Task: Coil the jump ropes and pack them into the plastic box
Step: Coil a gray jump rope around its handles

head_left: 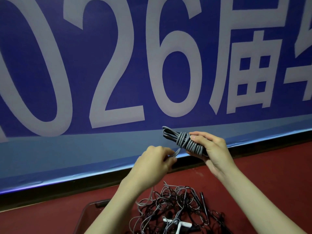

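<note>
Blue banner (pixel 118 65) fills upper frame | tangled ropes (pixel 175 210) on red floor (pixel 270 179), bottom centre; box (pixel 87 215) lower left | my right hand (pixel 214 152) grips coiled grey rope (pixel 185 142) mid-frame | left hand (pixel 155 162) fingers pinch its loose end.

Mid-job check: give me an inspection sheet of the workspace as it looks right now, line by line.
Surface: dark red floor, running up to a black baseboard.
Job's things: grey jump rope bundle, wound with tight wraps, held up in the air; tangled pile of ropes lying loose below; plastic box, only its rim and a corner visible at the lower left.
Clutter: white handles lying in the pile.
Grippers: right hand grips the bundle; left hand pinches the bundle's loose grey tail.
Cables: nothing seen apart from the ropes.
Surroundings: blue banner with large pale characters on the wall.
</note>
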`<state>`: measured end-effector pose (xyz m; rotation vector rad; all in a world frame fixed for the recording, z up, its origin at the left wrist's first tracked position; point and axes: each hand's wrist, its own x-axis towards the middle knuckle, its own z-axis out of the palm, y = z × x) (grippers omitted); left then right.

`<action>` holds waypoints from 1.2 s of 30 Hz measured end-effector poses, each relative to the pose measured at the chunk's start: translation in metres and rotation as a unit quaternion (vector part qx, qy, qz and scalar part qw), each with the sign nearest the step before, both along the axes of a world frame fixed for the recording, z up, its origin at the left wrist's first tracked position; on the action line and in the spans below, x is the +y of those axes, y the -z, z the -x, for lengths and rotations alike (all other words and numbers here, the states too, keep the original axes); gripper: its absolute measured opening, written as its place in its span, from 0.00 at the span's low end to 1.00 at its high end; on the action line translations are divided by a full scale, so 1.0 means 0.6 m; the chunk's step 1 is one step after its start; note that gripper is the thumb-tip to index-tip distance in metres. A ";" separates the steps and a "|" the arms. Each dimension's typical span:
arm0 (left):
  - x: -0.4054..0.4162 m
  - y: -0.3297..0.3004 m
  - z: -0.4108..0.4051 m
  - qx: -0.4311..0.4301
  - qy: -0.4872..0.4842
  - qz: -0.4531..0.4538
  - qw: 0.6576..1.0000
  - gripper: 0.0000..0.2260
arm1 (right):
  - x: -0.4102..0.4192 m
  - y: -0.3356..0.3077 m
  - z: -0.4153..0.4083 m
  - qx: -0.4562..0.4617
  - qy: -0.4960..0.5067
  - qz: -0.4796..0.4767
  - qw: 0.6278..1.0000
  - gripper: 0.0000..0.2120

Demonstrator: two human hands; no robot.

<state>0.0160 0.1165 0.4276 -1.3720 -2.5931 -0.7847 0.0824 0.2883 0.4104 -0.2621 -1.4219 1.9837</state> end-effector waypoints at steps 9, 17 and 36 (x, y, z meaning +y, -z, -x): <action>-0.031 -0.029 0.012 0.042 -0.038 0.000 0.998 0.09 | 0.003 -0.008 -0.007 -0.001 -0.045 0.076 0.996 0.04; -0.047 -0.034 0.025 0.071 -0.070 0.045 0.994 0.10 | -0.008 -0.012 -0.005 -0.025 -0.096 0.203 0.974 0.04; -0.033 -0.033 0.004 0.196 -0.021 0.057 0.979 0.09 | -0.007 -0.010 -0.007 -0.009 0.016 -0.166 0.986 0.04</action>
